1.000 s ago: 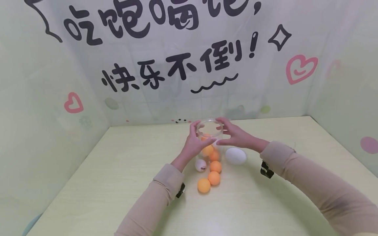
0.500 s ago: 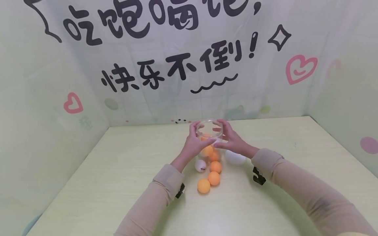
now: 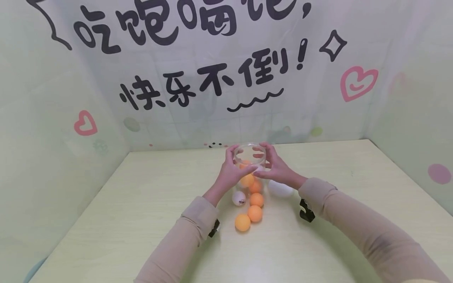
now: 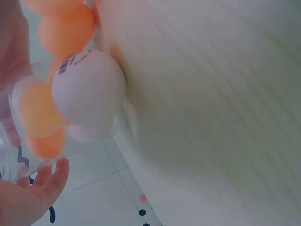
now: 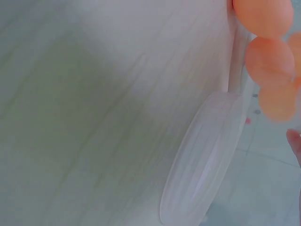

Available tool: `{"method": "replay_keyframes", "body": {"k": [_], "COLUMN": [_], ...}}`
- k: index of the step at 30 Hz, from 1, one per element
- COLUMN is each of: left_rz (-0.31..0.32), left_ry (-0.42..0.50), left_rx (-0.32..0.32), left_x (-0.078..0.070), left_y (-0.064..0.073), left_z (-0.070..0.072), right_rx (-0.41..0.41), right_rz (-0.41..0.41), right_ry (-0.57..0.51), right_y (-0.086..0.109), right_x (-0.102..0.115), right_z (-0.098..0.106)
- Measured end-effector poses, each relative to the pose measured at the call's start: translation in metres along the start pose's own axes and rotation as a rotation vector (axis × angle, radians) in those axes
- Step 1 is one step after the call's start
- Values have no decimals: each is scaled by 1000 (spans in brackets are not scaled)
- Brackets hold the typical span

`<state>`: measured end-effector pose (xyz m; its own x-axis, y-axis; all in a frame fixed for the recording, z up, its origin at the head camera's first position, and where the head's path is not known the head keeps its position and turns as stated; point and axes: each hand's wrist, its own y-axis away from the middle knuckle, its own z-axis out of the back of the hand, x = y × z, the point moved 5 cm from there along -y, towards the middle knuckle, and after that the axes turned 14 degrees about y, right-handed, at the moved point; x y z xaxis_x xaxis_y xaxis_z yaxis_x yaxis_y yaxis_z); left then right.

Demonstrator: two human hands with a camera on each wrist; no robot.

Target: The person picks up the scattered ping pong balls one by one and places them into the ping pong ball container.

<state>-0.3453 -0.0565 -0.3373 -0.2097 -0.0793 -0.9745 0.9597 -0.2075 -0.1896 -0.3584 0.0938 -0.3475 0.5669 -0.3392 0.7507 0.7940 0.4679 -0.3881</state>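
A clear jar [image 3: 249,162] stands upright towards the back of the table, with several orange and white ping-pong balls inside. My left hand [image 3: 231,169] holds its left side near the top, thumb across the front. From the right, my right hand [image 3: 278,168] holds the opposite side, thumbs close together. In front of the jar lie loose balls: a white one [image 3: 238,198] with printed marks and three orange ones [image 3: 255,213] in a bent row. The white ball [image 4: 89,87] fills the middle of the left wrist view.
A round whitish lid [image 3: 280,189] lies on the table just right of the jar, partly behind my right wrist; the right wrist view shows the lid [image 5: 202,160] edge-on. Behind the pale wooden table [image 3: 159,196] hangs a printed cloth [image 3: 198,125].
My right hand has moved left and in, from beside the jar to holding it. The left hand, jar and loose balls stay in place.
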Motion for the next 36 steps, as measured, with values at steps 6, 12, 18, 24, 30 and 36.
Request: {"method": "replay_keyframes", "body": {"k": [6,12,18,24,30,36], "left_rz": [33,89,194,234,340,396], "left_ry": [-30,-87,-147,-171,-395,-503], "left_rx": [21,62,88,132,139,204], "left_x": [-5,-5,1,8,21,28], "left_y": [2,5,18,30,40,47], "left_z": [1,4,9,14,17,11], "right_rx": [-1,-9,-22,-22,-31,-15], "right_rz": [-16,-7,15,19,6,-12], "right_ry": [2,-12,7,11,12,8], "right_y": [0,-1,-2,-2,-2,-2], "right_x": [-2,-3,-4,-5,-5,-6], "right_z": [0,0,2,2,2,2]}}
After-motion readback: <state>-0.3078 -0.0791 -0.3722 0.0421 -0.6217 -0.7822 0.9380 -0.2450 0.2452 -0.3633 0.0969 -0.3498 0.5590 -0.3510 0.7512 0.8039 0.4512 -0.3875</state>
